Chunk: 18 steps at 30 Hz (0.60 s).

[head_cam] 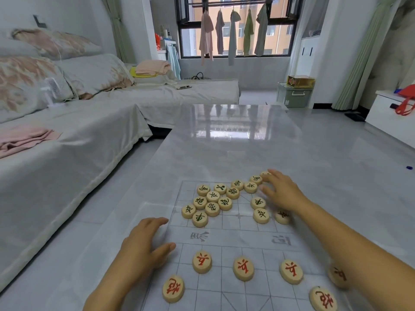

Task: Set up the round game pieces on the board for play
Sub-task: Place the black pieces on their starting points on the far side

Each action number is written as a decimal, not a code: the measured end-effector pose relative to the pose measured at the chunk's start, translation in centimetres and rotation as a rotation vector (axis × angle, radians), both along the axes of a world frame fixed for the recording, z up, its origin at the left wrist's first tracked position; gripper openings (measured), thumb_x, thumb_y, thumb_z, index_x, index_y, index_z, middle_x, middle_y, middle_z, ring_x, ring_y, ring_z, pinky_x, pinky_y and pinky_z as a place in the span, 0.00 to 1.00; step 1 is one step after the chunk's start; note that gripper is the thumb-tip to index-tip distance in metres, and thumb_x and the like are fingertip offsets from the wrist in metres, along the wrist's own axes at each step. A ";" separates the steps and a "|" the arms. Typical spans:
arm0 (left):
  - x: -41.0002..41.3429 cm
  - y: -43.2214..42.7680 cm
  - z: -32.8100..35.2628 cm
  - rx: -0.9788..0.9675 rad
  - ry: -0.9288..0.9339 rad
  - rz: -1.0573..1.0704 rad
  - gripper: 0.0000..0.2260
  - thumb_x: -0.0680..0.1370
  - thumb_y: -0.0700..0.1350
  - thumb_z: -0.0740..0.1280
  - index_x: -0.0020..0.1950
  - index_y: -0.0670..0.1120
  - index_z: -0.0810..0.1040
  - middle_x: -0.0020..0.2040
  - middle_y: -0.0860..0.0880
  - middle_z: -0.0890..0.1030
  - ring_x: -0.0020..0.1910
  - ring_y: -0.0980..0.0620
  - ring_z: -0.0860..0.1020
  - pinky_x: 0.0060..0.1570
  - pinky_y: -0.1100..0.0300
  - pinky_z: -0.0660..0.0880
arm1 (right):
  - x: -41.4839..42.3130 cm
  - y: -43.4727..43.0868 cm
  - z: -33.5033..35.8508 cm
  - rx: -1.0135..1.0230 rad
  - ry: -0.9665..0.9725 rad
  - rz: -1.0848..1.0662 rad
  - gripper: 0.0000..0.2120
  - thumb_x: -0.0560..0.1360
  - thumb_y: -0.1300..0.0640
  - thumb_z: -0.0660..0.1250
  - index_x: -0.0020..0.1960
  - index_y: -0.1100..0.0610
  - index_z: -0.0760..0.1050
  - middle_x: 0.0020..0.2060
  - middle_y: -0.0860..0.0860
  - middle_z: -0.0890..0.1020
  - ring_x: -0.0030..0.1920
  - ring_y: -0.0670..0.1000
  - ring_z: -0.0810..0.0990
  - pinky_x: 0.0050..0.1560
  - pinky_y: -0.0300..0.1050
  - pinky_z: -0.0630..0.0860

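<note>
Living room, glossy grey tabletop (pixel 235 142) beside a covered sofa (pixel 67 135), laundry hanging in the window (pixel 233 25) beyond. Out at the far right corner of the board (pixel 238 239): right grip (pixel 281 191) apart and flat, touching the outermost green-lettered pieces (pixel 212 204), clamped on nothing, likely raking strays in from the edge. Left grip (pixel 143 243) apart too, empty, resting at the board's left margin, probably pinning the thin sheet against sliding. Further out, most green-lettered pieces heaped loose on the far half, off their points. Nearer, red-lettered pieces (pixel 243 268) spaced along the line crossings, seemingly placed. Roughly half done by this reckoning; green side to sort next.
</note>
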<state>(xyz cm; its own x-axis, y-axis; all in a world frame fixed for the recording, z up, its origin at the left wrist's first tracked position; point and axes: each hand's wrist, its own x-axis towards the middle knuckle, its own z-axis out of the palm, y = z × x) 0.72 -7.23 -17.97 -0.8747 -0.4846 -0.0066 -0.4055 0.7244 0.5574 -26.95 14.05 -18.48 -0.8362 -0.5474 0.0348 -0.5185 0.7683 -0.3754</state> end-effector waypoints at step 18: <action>-1.7 1.4 -0.6 -0.037 -0.032 -0.101 0.25 0.75 0.55 0.65 0.70 0.57 0.60 0.72 0.57 0.60 0.71 0.56 0.60 0.71 0.59 0.59 | 2.1 0.3 -1.1 0.225 -0.019 0.248 0.22 0.78 0.41 0.50 0.71 0.42 0.61 0.74 0.47 0.58 0.75 0.54 0.50 0.72 0.54 0.46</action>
